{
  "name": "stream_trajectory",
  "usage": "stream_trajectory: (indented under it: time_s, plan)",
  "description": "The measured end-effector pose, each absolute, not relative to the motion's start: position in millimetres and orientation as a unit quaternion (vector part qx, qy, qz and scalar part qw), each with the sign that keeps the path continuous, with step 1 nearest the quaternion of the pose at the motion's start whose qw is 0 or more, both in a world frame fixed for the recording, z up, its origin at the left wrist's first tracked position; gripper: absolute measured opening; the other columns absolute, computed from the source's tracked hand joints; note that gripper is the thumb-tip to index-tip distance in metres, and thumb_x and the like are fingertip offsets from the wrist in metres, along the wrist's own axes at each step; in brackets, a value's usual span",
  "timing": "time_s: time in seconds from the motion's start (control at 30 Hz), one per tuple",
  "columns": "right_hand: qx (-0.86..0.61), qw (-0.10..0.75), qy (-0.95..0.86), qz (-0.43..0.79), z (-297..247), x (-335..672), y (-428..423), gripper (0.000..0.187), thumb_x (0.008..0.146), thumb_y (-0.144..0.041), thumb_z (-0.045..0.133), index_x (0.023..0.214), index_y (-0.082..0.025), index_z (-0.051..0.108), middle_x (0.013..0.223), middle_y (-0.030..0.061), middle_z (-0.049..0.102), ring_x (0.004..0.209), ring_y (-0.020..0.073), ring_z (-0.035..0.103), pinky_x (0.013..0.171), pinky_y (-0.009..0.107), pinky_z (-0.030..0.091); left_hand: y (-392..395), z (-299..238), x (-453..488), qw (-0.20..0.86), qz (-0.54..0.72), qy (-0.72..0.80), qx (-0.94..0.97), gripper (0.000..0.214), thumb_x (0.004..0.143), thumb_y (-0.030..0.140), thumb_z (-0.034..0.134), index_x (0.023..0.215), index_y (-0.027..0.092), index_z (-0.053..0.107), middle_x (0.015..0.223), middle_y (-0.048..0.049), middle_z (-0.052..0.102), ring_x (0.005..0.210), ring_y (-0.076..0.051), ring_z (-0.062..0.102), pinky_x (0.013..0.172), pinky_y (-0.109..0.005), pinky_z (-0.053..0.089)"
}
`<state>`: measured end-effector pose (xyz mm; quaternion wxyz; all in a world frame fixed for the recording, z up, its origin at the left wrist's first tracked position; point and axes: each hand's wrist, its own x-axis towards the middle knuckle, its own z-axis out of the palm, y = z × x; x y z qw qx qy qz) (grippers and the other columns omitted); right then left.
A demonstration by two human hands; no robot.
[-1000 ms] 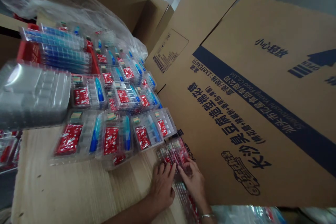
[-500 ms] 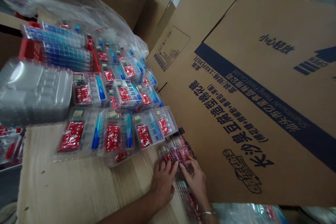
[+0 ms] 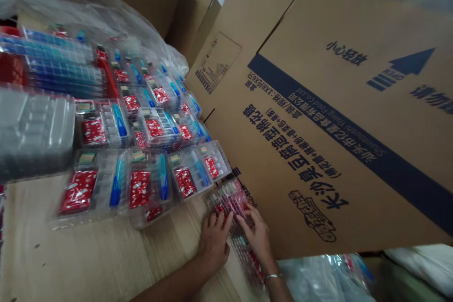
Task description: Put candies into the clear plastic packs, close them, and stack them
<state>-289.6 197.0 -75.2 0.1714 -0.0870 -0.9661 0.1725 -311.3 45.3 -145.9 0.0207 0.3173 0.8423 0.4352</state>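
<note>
My left hand [image 3: 213,241] and my right hand [image 3: 257,238] both rest on a narrow stack of clear plastic trays [image 3: 229,200] holding red packets. The stack runs lengthwise between them, and its lower end is partly hidden behind my fingers. A silver bracelet [image 3: 273,275] circles my right wrist. Just beyond my hands, rows of clear compartment trays [image 3: 150,184] lie on the table, each with a red packet and a blue item.
A large printed cardboard carton [image 3: 318,146] leans in on the right, beside the trays. Stacked clear trays [image 3: 33,134] and blue-filled trays [image 3: 60,68] stand at the left, near a red crate [image 3: 12,68]. Plastic sheeting [image 3: 71,4] lies behind; a light wooden table [image 3: 88,255] lies below.
The whole view has shifted slightly, with the trays and carton sitting further left and higher. My hands remain on the tray stack, with only slight finger movement.
</note>
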Motion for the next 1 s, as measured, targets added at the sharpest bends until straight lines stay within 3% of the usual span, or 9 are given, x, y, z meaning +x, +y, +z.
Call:
stream_trajectory:
  time_s: [0.57, 0.83, 1.0]
  plan:
    - [-0.095, 0.199, -0.949, 0.224, -75, -292, 200, 0.032, 0.086, -0.047, 0.049, 0.076, -0.019, 0.062, 0.115, 0.0142, 0.062, 0.108, 0.0247, 0.056, 0.094, 0.039, 0.039, 45, -145, -311, 0.015, 0.415, 0.851, 0.32, 0.084, 0.065, 0.016, 0.053, 0.144, 0.025, 0.026, 0.138, -0.0108, 0.042, 0.12, -0.033, 0.038, 0.101, -0.052, 0.029]
    - [-0.083, 0.312, -0.932, 0.162, -64, -282, 185, 0.029, 0.088, -0.042, 0.049, 0.078, -0.018, 0.062, 0.108, 0.0149, 0.061, 0.1, 0.0237, 0.06, 0.082, 0.038, 0.048, 44, -141, -313, -0.001, 0.432, 0.846, 0.313, 0.074, 0.066, 0.013, 0.052, 0.138, 0.018, 0.038, 0.137, -0.0117, 0.046, 0.118, -0.034, 0.042, 0.1, -0.053, 0.032]
    - [-0.041, 0.358, -0.93, 0.079, -58, -218, 157, 0.014, 0.088, -0.028, 0.051, 0.086, -0.019, 0.062, 0.111, 0.0131, 0.061, 0.102, 0.0221, 0.06, 0.083, 0.036, 0.05, 42, -144, -324, -0.069, 0.562, 0.79, 0.236, 0.053, 0.075, 0.012, 0.044, 0.128, 0.015, 0.046, 0.129, -0.0131, 0.051, 0.116, -0.029, 0.045, 0.096, -0.049, 0.038]
